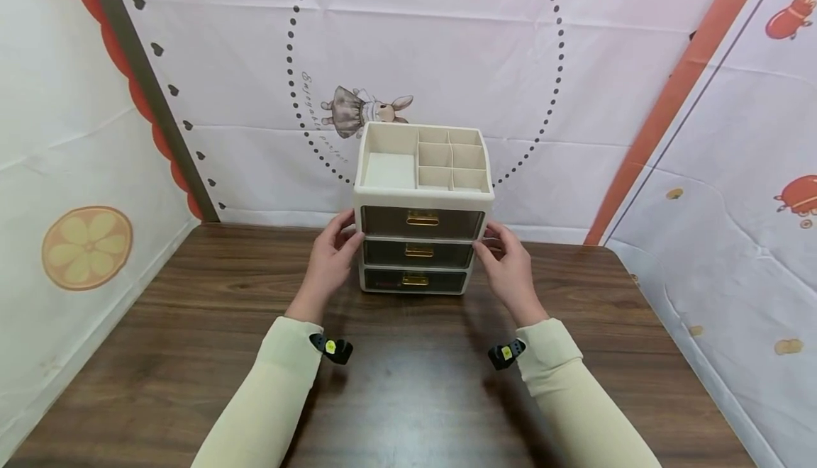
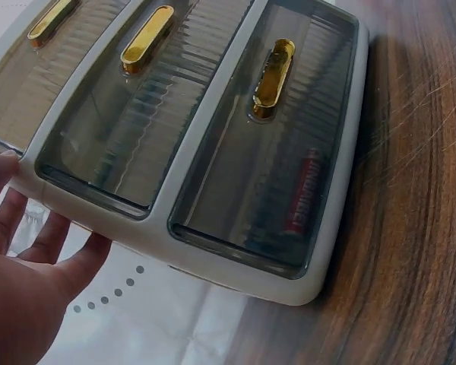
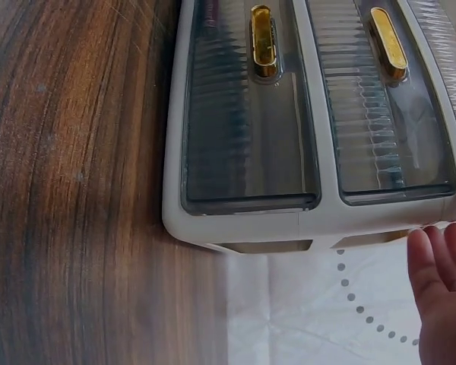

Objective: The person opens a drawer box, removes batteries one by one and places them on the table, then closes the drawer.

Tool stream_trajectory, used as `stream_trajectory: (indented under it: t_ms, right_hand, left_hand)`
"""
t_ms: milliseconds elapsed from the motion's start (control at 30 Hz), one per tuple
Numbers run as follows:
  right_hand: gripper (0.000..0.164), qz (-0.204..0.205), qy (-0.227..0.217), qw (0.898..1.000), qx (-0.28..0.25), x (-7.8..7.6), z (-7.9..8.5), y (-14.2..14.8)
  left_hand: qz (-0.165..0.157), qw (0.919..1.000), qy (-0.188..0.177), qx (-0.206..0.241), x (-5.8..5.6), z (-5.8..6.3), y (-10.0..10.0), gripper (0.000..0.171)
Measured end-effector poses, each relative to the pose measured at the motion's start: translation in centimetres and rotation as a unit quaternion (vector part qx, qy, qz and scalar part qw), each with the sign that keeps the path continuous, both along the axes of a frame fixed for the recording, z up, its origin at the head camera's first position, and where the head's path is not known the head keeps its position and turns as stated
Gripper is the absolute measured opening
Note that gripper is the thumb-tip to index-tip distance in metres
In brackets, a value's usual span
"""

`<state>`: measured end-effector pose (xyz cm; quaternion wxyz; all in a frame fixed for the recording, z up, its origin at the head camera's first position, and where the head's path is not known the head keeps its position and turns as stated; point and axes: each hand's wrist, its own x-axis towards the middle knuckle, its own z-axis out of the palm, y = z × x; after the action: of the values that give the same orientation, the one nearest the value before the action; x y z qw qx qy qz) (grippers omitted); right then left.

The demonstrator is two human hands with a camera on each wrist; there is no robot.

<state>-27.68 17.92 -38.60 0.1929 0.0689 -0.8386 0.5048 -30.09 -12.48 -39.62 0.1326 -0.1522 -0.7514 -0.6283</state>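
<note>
A white desktop drawer organizer [image 1: 424,198] stands upright on the wooden table, its front facing me. Its three dark see-through drawers are closed, each with a gold handle [image 1: 423,219]. Divided compartments [image 1: 452,158] on top hold nothing that I can see. My left hand [image 1: 328,259] grips the organizer's left side, thumb at the front edge and fingers along the side wall. My right hand [image 1: 509,267] holds the opposite side in the same way. In the left wrist view a red label [image 2: 302,194] with lettering shows through the bottom drawer.
The brown wood-grain table [image 1: 408,390] stretches in front of the organizer and to both sides. Behind it hangs a pale printed cloth [image 1: 421,42] with a rabbit figure [image 1: 357,110]. More printed cloth lines the left and right sides.
</note>
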Motion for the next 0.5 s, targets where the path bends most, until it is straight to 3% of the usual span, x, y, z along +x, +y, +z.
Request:
stream_trajectory:
  t_ms: [500]
  right_hand:
    - [0.039,-0.030,0.086,0.996,-0.017,0.7,0.1,-0.2]
  left_hand:
    - [0.030,0.9993,0.021,0.007,0.0,-1.5,0.8,0.049]
